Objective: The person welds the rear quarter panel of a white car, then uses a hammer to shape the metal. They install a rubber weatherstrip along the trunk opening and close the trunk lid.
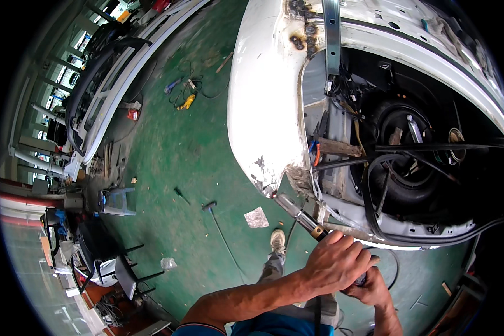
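Head view: a black rubber strip (pixel 367 193) loops over the open rear of a white car body (pixel 257 101), crossing near a spare wheel (pixel 411 193) and a wooden block (pixel 339 147). Left hand (pixel 336 260) and right hand (pixel 371 287) wrap their fingers around a metal-nosed tool (pixel 301 217), its tip at the panel's scuffed lower corner; contact I cannot tell. On the green floor (pixel 179 151) lie a pale sheet (pixel 256 217), a long-handled tool (pixel 209 206) and a yellow item (pixel 187 102); a stool (pixel 117 201) stands leftward.
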